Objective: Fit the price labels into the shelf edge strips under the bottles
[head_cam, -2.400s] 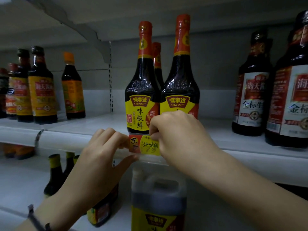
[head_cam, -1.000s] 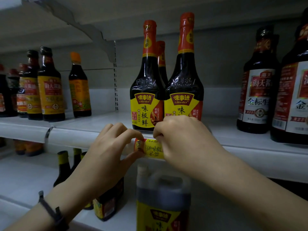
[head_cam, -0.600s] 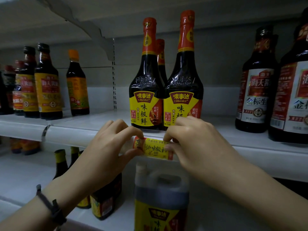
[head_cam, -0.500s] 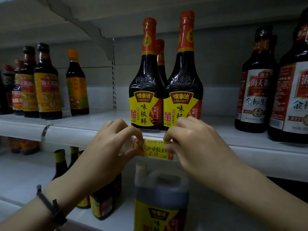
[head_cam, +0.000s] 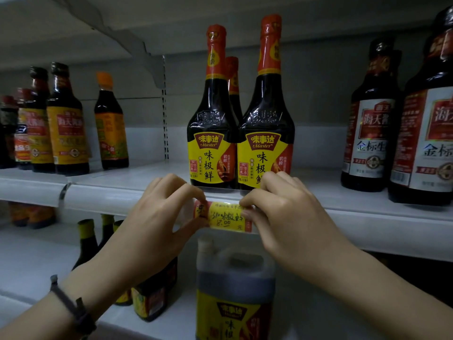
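A yellow and red price label (head_cam: 224,218) with handwriting lies bowed against the white shelf edge strip (head_cam: 382,227), just below two dark sauce bottles with yellow labels (head_cam: 213,133) (head_cam: 266,133). My left hand (head_cam: 152,224) pinches the label's left end between thumb and forefinger. My right hand (head_cam: 286,217) pinches its right end and hides that corner. The label's middle shows between the two hands.
More sauce bottles stand on the same shelf at the left (head_cam: 66,123) and at the right (head_cam: 372,119). On the lower shelf, a large jug (head_cam: 232,288) stands right under the label, with small bottles (head_cam: 85,241) to its left. A shelf bracket (head_cam: 137,45) hangs above.
My right hand has slid from covering the label's right half to its right end, so more of the label shows. The label now bows outward along the strip.
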Tool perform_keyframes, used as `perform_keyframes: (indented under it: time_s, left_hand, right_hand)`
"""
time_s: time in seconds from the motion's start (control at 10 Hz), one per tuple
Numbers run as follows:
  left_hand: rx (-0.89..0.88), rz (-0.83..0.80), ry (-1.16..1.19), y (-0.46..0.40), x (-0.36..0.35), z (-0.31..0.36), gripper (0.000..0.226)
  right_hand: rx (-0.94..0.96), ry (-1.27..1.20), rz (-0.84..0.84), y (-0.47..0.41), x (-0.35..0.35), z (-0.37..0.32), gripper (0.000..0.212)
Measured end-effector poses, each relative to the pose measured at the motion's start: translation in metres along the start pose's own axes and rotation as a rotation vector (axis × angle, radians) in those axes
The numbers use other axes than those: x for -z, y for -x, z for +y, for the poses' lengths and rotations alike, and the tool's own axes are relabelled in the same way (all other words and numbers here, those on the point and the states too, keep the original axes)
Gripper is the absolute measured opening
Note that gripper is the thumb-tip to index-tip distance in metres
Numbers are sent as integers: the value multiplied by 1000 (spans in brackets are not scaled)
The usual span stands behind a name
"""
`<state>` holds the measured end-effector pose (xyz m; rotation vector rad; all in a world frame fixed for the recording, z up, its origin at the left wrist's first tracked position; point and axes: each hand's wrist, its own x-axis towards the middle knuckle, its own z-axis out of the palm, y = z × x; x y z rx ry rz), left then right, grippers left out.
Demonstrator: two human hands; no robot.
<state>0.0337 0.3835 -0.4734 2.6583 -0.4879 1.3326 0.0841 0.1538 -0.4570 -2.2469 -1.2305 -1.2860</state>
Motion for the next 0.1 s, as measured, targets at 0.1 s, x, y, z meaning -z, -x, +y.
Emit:
perform_keyframes:
  time_s: [0.1]
  left_hand:
    - [5, -7, -13, 3, -2, 1, 43]
  right_hand:
    - [-3, -48, -5, 5, 3, 0, 14]
